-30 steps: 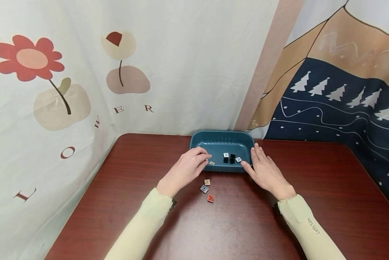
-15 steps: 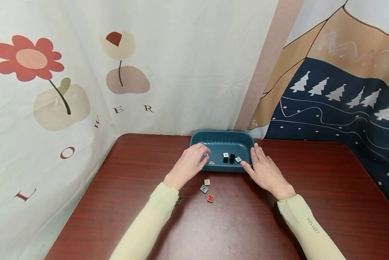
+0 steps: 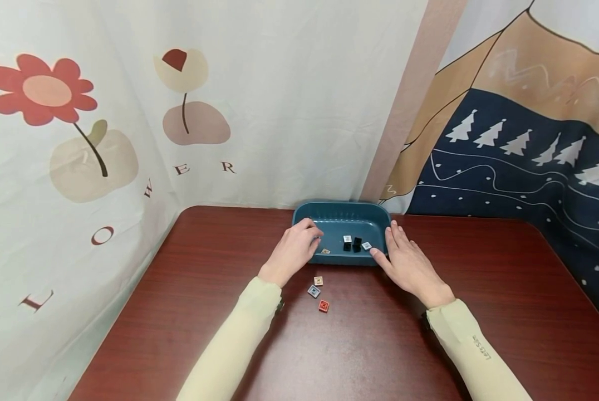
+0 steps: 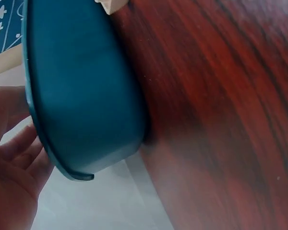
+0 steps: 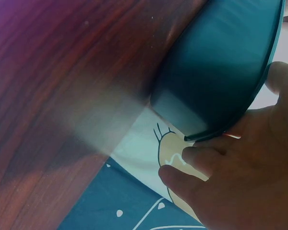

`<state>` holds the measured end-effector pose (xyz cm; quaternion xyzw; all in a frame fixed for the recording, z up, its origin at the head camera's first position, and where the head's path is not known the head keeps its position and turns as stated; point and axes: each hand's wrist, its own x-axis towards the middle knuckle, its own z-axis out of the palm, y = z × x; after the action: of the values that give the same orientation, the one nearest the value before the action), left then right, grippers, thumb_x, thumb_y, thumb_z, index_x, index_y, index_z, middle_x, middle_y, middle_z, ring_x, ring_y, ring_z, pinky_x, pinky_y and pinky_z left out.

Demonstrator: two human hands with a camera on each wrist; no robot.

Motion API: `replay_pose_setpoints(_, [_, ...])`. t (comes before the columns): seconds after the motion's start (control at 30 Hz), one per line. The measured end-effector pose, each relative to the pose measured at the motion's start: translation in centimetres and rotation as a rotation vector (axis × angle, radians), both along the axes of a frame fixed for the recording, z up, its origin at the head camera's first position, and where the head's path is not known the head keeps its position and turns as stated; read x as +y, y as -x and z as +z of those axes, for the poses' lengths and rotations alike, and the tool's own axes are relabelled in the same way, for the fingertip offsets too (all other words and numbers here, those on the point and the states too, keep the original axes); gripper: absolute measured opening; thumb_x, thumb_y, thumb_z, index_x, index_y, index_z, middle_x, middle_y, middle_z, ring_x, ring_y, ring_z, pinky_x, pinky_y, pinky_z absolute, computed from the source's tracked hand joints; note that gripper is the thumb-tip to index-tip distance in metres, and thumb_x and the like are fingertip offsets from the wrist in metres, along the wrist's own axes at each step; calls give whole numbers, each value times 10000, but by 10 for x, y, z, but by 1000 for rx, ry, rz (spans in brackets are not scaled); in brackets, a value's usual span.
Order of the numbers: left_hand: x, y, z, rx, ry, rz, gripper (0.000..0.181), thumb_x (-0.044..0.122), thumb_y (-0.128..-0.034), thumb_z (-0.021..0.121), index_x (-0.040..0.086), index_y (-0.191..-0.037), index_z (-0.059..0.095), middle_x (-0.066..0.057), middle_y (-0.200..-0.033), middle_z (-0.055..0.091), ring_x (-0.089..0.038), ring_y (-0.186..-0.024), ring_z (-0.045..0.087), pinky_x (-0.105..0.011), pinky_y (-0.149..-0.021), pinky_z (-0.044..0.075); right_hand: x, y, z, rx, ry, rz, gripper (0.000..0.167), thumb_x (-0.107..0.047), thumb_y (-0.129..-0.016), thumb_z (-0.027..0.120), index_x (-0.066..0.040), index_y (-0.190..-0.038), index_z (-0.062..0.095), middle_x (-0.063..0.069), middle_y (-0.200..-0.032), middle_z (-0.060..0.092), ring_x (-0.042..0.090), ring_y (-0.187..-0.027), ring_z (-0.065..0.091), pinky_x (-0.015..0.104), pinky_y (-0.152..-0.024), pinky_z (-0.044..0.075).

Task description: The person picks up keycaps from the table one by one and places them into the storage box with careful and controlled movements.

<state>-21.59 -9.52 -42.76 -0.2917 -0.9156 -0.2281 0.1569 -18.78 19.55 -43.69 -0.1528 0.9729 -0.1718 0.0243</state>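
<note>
A dark teal tray (image 3: 340, 207) stands at the back of the table. My left hand (image 3: 291, 248) reaches over its left front corner with fingers bent inside; the fingertips are partly hidden, so I cannot see whether anything is between them. On the tray's right rim rests my right hand (image 3: 408, 262), fingers fairly straight, thumb over the edge. Inside lie a cream piece (image 3: 325, 251), a white-topped piece (image 3: 347, 239), black pieces (image 3: 357, 244) and a tilted white piece (image 3: 367, 245). In front of the tray are small square cream (image 3: 318, 281), blue-grey (image 3: 314, 291) and red (image 3: 324, 306) pieces with printed marks.
The tray stands on a reddish-brown wooden table (image 3: 219, 245), close to its back edge. Behind hangs a white curtain (image 3: 289, 111) with printed flowers, and to the right a dark blue cloth (image 3: 505, 172) with white trees.
My left hand has shifted slightly inward at the tray's left side, its wrist swinging right and its fingers bending more. The right hand and the loose pieces stay put.
</note>
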Motion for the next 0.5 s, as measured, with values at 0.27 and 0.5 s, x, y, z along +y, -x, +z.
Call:
replay_pose_setpoints(0.27, [2, 6, 0, -50, 90, 39, 159, 34, -939, 755, 11, -1094, 779, -96, -1060, 684, -219, -952, 700, -319, -836, 589, 0, 0, 0, 1, 2, 0, 876, -580, -1084, 368, 123, -1585, 215, 274, -1693, 81, 447, -1557, 127, 632, -1201, 207])
replay_pose_setpoints(0.5, [5, 8, 1, -77, 131, 74, 138, 98, -965, 743, 40, -1084, 781, -89, -1081, 683, -225, -981, 696, -336, -857, 583, -1, -1, 0, 22, 9, 0, 867, -569, -1087, 375, 134, -1574, 238, 280, -1689, 102, 448, -1554, 146, 631, -1198, 220])
